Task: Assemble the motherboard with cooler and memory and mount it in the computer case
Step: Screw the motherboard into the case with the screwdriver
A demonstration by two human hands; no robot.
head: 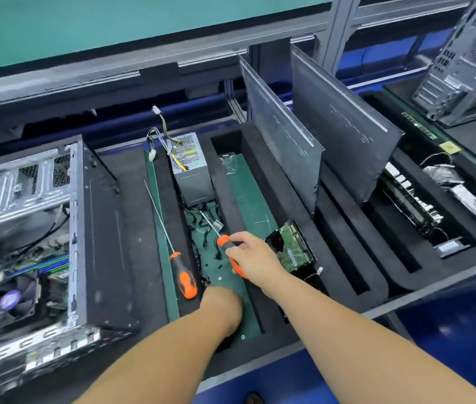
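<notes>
Screws (219, 277) lie loose on the green mat between the 2 hands. The right hand (252, 255) grips a screwdriver (225, 243); the left hand (221, 307) reaches down, fingers hidden (grip unclear). Fumbled, a screw could roll away. The computer case (56, 243), motherboard (41, 266) inside, lies left of both.

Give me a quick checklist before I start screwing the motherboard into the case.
1. Screwdriver in hand: ok. The right hand grips an orange-and-black handled screwdriver.
2. Screws picked up: cannot tell. The left hand reaches down into the green-floored foam tray slot, fingers hidden; small loose screws lie there.
3. Motherboard seated in the open grey metal computer case: ok, the black cooler fan shows inside.
4. Memory fitted: cannot tell.
5. Spare long-shafted orange-handled screwdriver: ok, lying on the foam.
</notes>
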